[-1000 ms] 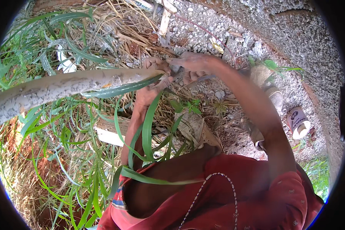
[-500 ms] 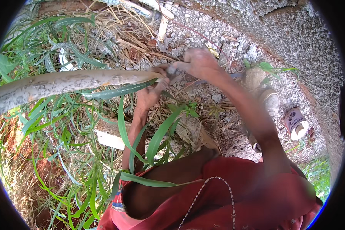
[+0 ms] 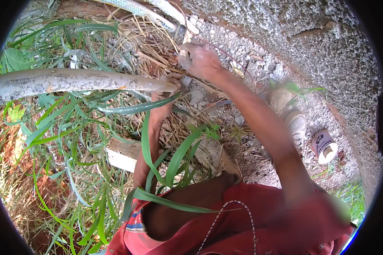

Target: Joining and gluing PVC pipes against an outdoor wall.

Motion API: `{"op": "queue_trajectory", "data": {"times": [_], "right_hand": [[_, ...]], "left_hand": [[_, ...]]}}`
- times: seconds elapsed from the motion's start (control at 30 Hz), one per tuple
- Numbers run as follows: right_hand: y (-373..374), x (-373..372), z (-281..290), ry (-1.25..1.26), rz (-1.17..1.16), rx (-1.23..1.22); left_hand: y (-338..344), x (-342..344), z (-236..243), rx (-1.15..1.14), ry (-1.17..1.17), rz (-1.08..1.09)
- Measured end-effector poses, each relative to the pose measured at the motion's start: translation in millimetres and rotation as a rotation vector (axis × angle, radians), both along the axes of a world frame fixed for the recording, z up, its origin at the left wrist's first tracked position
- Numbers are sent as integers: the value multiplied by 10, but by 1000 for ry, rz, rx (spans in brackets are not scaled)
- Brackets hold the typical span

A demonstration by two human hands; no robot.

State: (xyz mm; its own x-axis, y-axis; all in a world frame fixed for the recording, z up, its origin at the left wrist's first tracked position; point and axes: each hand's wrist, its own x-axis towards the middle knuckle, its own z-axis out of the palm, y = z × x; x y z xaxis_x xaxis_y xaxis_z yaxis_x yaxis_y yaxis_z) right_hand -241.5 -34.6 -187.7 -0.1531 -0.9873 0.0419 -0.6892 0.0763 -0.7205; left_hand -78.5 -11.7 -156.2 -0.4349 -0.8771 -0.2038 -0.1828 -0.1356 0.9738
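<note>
My left hand (image 3: 166,91) is closed around the near end of a long, pale, dirt-smeared pipe (image 3: 72,80) that comes in from the left edge. A small grey lump (image 3: 186,80) shows at the pipe's end, beside my left fingers. Farther up and to the right, my right hand (image 3: 202,61) is bent with its fingertips together over the dry stalks. Something small and pale shows at those fingertips, too unclear to name. Just beyond them lies a dirty white pipe piece (image 3: 191,26) at the foot of the wall.
Rough grey wall (image 3: 336,51) closes off the right side. A printed white tub (image 3: 324,146) lies tipped at lower right. Long green leaves (image 3: 183,155) cross in front of my left arm. A pale block (image 3: 122,159) lies in the grass. A patterned bluish hose (image 3: 136,8) runs along the top.
My right hand has moved up and away from the pipe's end, toward the white pipe piece by the wall. The pipe in my left hand has shifted slightly upward in view.
</note>
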Motion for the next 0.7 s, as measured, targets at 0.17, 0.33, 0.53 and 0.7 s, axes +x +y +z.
{"op": "queue_trajectory", "data": {"times": [0.17, 0.33, 0.53, 0.7], "right_hand": [[80, 88, 83, -205, 412, 367], [350, 27, 11, -250, 137, 210], [306, -17, 199, -227, 119, 293], [308, 100, 246, -163, 204, 287]], "left_hand": [[-43, 53, 68, 9, 49, 26], [-168, -18, 80, 152, 148, -71], [-520, -63, 118, 76, 222, -359], [-815, -123, -33, -117, -290, 94]]}}
